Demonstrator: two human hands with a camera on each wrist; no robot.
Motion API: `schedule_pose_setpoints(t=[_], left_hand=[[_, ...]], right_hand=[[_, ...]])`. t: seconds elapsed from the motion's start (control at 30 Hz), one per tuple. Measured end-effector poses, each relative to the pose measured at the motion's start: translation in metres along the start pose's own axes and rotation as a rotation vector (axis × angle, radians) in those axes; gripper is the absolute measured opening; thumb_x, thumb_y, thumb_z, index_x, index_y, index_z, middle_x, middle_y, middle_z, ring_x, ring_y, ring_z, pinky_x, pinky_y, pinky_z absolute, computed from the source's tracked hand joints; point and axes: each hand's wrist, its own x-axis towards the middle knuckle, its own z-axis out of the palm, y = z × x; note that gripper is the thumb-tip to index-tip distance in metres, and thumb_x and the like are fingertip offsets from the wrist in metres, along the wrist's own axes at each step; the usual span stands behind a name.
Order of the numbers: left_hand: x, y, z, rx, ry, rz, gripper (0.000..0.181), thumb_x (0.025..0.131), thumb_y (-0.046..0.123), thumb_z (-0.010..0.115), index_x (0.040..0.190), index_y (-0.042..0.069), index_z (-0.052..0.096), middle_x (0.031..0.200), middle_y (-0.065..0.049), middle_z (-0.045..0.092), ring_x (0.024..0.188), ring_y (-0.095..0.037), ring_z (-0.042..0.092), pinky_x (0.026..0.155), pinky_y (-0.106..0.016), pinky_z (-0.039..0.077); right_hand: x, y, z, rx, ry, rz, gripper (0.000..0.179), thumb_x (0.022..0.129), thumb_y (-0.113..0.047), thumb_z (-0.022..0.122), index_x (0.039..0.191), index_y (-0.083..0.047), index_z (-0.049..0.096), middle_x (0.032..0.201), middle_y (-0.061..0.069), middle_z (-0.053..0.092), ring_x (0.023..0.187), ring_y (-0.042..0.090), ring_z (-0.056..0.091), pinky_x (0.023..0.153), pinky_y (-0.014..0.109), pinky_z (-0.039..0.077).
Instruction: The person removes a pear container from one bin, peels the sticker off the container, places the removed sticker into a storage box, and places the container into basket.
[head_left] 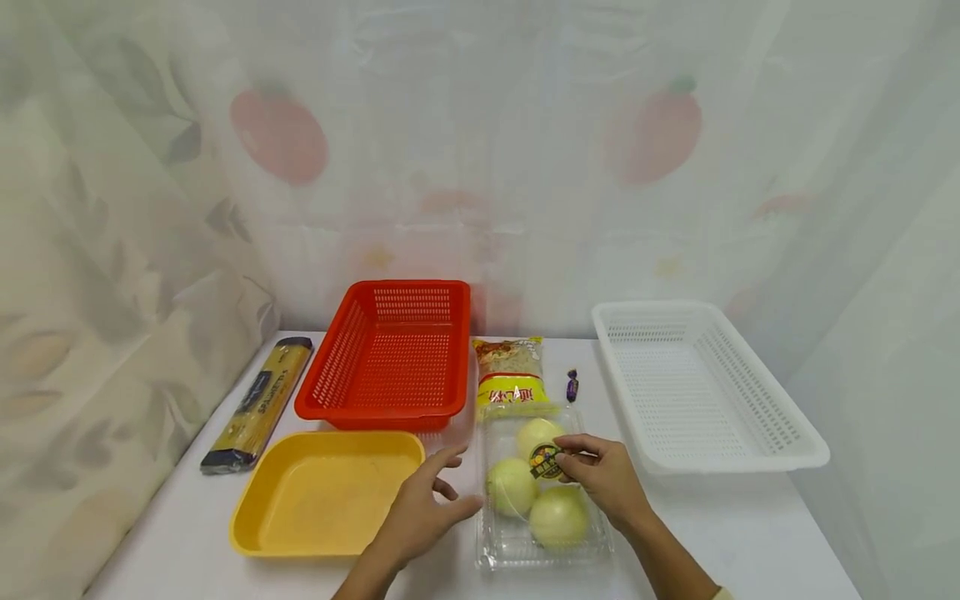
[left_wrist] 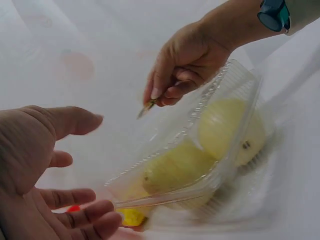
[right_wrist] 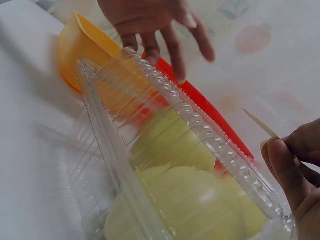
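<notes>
My right hand (head_left: 603,475) pinches a thin round label (head_left: 546,461) with a dark, colourful fruit print between thumb and fingers. It holds the label above a clear plastic clamshell box (head_left: 502,550); in the right wrist view the label (right_wrist: 260,123) shows edge-on, apart from the lid. Inside the box lie three round pale yellow-green fruits (head_left: 559,517), their exact kind not plain. My left hand (head_left: 420,508) hovers at the box's left side with fingers spread, holding nothing. In the left wrist view the left hand (left_wrist: 45,175) has its palm turned toward the box.
A yellow tray (head_left: 326,492) stands left of the box, with a red basket (head_left: 408,350) behind it and a spaghetti pack (head_left: 258,408) at far left. Behind the box lie a yellow food bag (head_left: 512,375) and a purple wrapped candy (head_left: 572,386). A white basket (head_left: 705,392) stands right.
</notes>
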Motion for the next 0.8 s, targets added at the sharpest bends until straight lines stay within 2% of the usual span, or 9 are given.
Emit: schedule_pose_setpoints(t=[0.13,0.27,0.47,0.57,0.63,0.8], left_hand=[[-0.008,0.007,-0.016,-0.019,0.062,0.025,0.065,0.074,0.022,0.085,0.132,0.026,0.057,0.120,0.000,0.059,0.086,-0.020,0.057,0.069,-0.030,0.050],[-0.014,0.006,-0.031,-0.034,0.103,0.059,0.067,0.072,0.019,0.086,0.131,0.031,0.057,0.121,0.011,0.057,0.100,-0.019,0.054,0.079,-0.034,0.050],[-0.024,-0.005,-0.054,0.009,0.137,0.167,0.063,0.075,0.022,0.084,0.131,0.029,0.057,0.129,0.009,0.055,0.115,-0.020,0.049,0.087,-0.039,0.048],[-0.027,-0.010,-0.066,0.042,0.150,0.171,0.060,0.077,0.024,0.083,0.131,0.029,0.057,0.132,0.009,0.053,0.117,-0.013,0.047,0.089,-0.039,0.046],[-0.030,-0.013,-0.073,0.059,0.158,0.150,0.060,0.078,0.025,0.083,0.131,0.030,0.057,0.133,0.009,0.052,0.118,-0.010,0.046,0.090,-0.038,0.045],[-0.036,-0.018,-0.090,0.114,0.194,0.113,0.056,0.080,0.029,0.081,0.131,0.030,0.057,0.138,0.005,0.048,0.120,-0.008,0.042,0.092,-0.030,0.041]], right_hand=[[-0.001,0.000,0.001,0.002,-0.002,0.003,0.026,0.085,0.008,0.066,0.108,0.019,0.062,0.095,0.024,0.062,0.076,0.019,0.067,0.067,0.034,0.056],[-0.001,-0.001,0.001,-0.002,0.003,0.005,0.025,0.084,0.008,0.066,0.107,0.018,0.062,0.096,0.024,0.062,0.077,0.021,0.067,0.067,0.035,0.056],[-0.001,-0.002,0.002,-0.007,0.004,0.011,0.025,0.085,0.008,0.066,0.107,0.018,0.062,0.097,0.024,0.062,0.078,0.021,0.067,0.067,0.035,0.056],[-0.002,-0.003,0.002,-0.003,0.006,0.016,0.025,0.085,0.008,0.066,0.107,0.018,0.062,0.098,0.024,0.062,0.078,0.021,0.067,0.067,0.034,0.056],[-0.002,-0.003,0.003,-0.002,0.011,0.021,0.025,0.085,0.009,0.066,0.107,0.018,0.062,0.098,0.024,0.062,0.078,0.021,0.067,0.067,0.034,0.056],[-0.003,-0.003,0.003,-0.008,0.015,0.027,0.025,0.084,0.009,0.066,0.108,0.018,0.062,0.099,0.024,0.062,0.078,0.022,0.068,0.067,0.034,0.056]])
